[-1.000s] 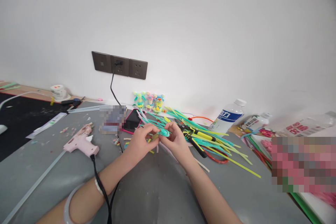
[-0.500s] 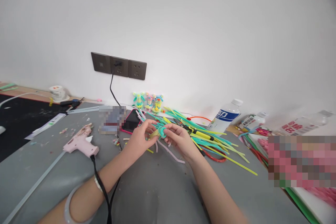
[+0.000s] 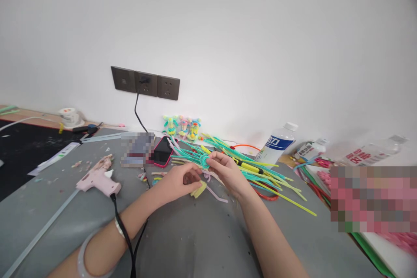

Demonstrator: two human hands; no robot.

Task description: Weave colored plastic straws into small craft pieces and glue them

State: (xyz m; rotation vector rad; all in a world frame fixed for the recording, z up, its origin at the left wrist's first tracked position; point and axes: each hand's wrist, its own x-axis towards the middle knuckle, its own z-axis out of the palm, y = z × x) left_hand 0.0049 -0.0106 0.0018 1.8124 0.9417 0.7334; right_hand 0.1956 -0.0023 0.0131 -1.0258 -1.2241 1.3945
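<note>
My right hand (image 3: 224, 171) pinches a small teal coil of pipe cleaner (image 3: 204, 161) between thumb and fingers, just above the grey table (image 3: 195, 234). Lower and to the left, my left hand (image 3: 180, 180) has its fingers curled, its fingertips touching a short yellow fuzzy piece (image 3: 198, 190) that rests on the table. A pale pink pipe cleaner (image 3: 215, 195) lies under the two hands. Behind them spreads a heap of teal and yellow pipe cleaners (image 3: 260, 173).
A pink glue gun (image 3: 97, 177) with a black cord lies at the left. A phone (image 3: 162, 151) and small pipe-cleaner figures (image 3: 182, 125) sit near the wall sockets (image 3: 145, 81). Water bottles (image 3: 276, 142) and yellow-handled pliers (image 3: 249, 166) are at the right.
The hands came apart: my left hand dropped toward the table with the yellow piece, while my right hand kept the teal coil and lifted it slightly toward the heap.
</note>
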